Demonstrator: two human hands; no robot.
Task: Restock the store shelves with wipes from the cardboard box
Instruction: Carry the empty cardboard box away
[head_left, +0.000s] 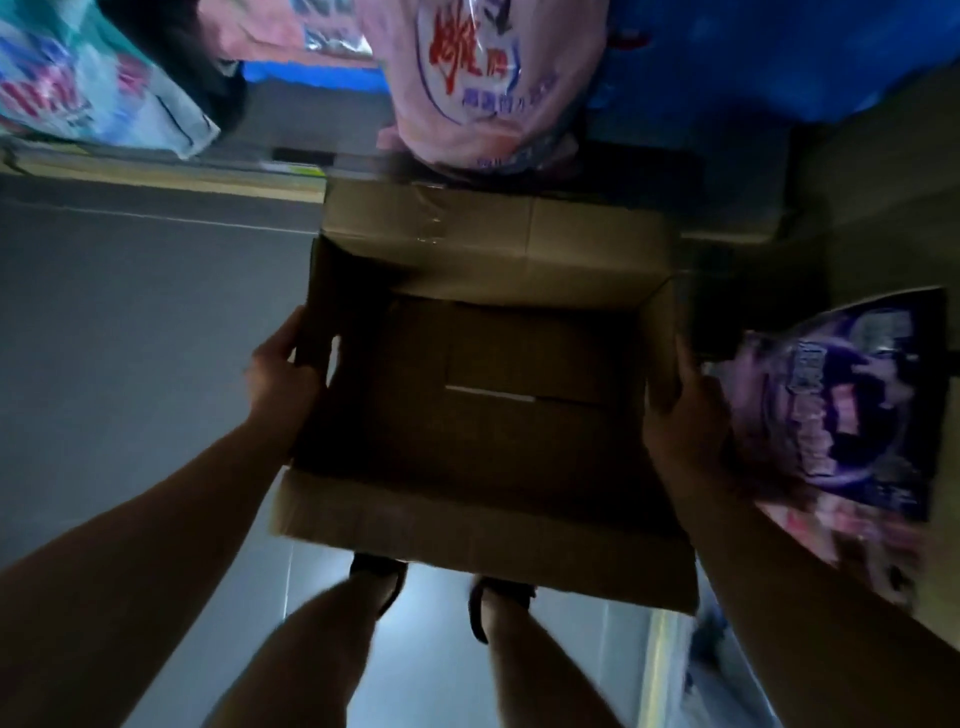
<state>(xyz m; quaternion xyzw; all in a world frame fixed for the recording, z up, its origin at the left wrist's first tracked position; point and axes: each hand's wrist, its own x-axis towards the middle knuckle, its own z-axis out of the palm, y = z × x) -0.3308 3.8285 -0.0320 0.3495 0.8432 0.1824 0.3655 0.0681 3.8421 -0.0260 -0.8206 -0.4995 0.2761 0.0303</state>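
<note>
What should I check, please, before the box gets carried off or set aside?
1. Left hand grips the cardboard box wall: ok.
2. Right hand grips the opposite wall: ok.
3. Box holds no wipes: ok, only the bare bottom shows.
4. Box flaps open, none in the way of the hands: ok.
5. Floor ahead free of obstacles: cannot tell, the box hides it.
6. Purple pack beside the right hand securely placed: cannot tell.

Cardboard box (488, 415) interior open from above; purple pack (852, 415) crowds right hand (680, 410).
</note>
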